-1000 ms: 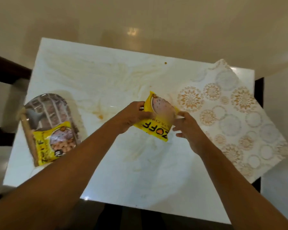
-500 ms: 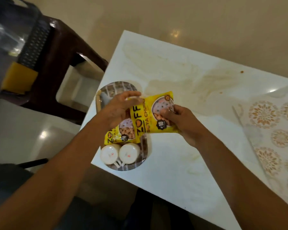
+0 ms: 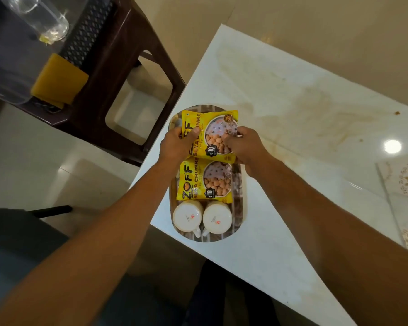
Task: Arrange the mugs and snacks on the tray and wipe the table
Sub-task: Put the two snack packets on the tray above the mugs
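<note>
The ZOFF packet (image 3: 216,135), pinched by both hands' fingers (image 3: 193,132), has moved over the tray (image 3: 242,208).

brown plastic chair (image 3: 118,74), glossy cream floor (image 3: 316,27)

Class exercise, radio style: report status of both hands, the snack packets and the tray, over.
Left hand and right hand gripping upper snack packet over tray. Second packet and two mugs already on tray. Table stained, unwiped. Nothing blocking.
</note>
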